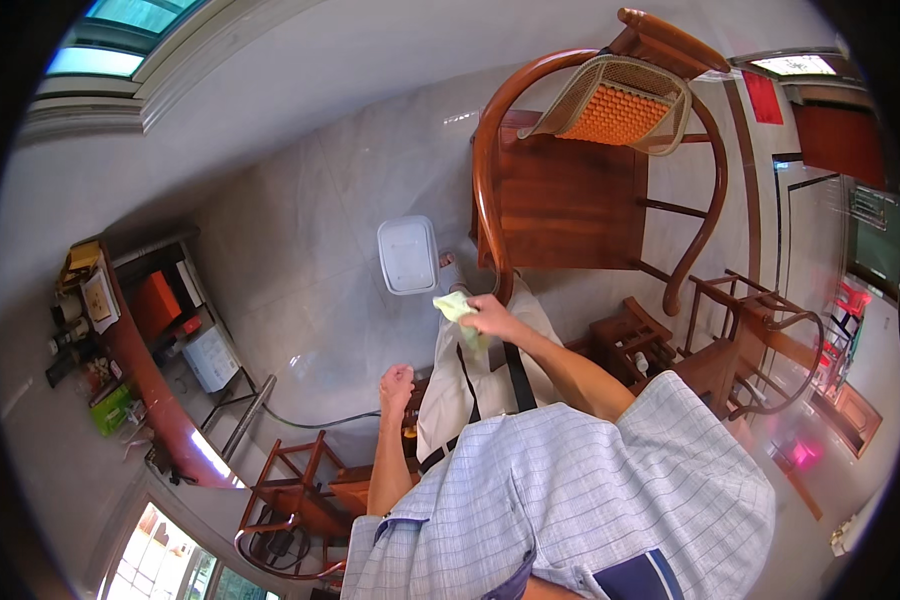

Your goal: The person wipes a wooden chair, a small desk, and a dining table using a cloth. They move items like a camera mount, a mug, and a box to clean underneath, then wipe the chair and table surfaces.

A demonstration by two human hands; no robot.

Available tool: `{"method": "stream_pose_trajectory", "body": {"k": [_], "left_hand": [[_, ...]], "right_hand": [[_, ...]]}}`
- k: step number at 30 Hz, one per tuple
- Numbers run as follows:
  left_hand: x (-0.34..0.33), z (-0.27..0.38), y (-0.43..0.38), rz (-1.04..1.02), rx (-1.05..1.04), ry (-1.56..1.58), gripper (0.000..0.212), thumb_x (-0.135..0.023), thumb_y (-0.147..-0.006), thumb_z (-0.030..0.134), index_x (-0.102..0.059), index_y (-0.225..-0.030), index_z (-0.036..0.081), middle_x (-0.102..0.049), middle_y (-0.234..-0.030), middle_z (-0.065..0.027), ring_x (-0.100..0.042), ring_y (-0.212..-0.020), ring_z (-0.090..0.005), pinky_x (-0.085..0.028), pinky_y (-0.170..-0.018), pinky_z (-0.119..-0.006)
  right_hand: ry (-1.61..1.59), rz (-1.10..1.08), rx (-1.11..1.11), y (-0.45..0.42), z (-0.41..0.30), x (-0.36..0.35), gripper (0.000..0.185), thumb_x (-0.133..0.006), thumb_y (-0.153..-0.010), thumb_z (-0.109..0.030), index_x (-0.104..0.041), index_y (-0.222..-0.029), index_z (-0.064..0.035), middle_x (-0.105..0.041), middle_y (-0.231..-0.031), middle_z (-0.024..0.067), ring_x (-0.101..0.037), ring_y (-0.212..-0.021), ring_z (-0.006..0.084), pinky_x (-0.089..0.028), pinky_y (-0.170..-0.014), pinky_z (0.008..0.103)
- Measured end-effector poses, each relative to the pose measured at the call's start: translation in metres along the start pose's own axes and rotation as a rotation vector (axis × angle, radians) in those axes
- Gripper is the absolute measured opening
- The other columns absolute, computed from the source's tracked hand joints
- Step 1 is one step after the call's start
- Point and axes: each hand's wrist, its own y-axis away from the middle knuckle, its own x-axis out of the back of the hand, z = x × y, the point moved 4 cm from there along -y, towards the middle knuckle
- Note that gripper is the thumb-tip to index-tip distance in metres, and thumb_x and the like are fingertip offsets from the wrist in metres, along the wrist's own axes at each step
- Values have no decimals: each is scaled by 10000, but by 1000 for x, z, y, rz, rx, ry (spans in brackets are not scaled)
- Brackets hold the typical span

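A pale yellow-green cloth (456, 306) hangs from my right hand (491, 318), in front of my legs. That hand is beside the curved arm end of a wooden armchair (570, 202); whether they touch I cannot tell. The chair has a dark red-brown seat and a mesh back cushion (615, 112) with orange beads. My left hand (397, 386) is lower left, its fingers curled, and I see nothing in it. On the tiled floor ahead of my feet is a white plastic basin (408, 255), its contents not clear to me.
At left a long wooden table (150, 375) holds papers, a green packet (112, 410) and jars, with boxes beneath. A cable (322, 424) runs along the floor. More wooden chairs stand at lower left (300, 495) and right (765, 337). A small wooden rack (637, 341) is behind my right arm.
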Motion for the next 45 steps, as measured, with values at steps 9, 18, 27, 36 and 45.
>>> {"method": "stream_pose_trajectory", "body": {"k": [9, 18, 27, 36, 45], "left_hand": [[-15, 86, -31, 66, -263, -99, 398, -669, -989, 341, -721, -1206, 12, -759, -914, -92, -700, -758, -175, -559, -712, -336], [-120, 282, -47, 80, -429, 174, 568, -594, -1053, 485, -663, -1308, -18, -744, -1124, -167, -719, -967, -262, -561, -883, -380], [-194, 412, -97, 404, -388, 341, 836, -376, -1045, 689, -685, -1271, -54, -707, -1225, -282, -632, -1178, -464, -458, -1055, -502], [-200, 426, -79, 692, -92, 286, 852, -329, -1021, 732, -756, -1207, 19, -745, -1144, -258, -665, -1092, -497, -493, -937, -583], [-203, 439, -59, 802, -129, 225, 829, -335, -1023, 711, -768, -1150, 15, -757, -1066, -258, -676, -1008, -508, -494, -871, -607]], "right_hand": [[-951, -311, 49, 40, -138, 79, 315, -684, -1011, -133, -674, -1280, 31, -748, -1220, 97, -734, -1111, 217, -578, -983, 393], [-703, 100, 465, 87, -239, 273, 326, -642, -990, -117, -670, -1266, 54, -739, -1192, 111, -719, -1074, 201, -563, -973, 349], [548, 1326, 610, 163, -347, 529, 257, -727, -932, -179, -732, -1110, 7, -753, -1022, 127, -736, -910, 279, -577, -830, 397], [1124, 1206, 856, 49, -400, 435, 220, -760, -827, -106, -719, -1033, -41, -671, -1191, 160, -692, -1076, 366, -560, -915, 477], [1106, 1191, 822, 88, -377, 502, 230, -728, -876, -85, -658, -1094, -59, -683, -1177, 121, -700, -1058, 350, -570, -906, 449]]}}
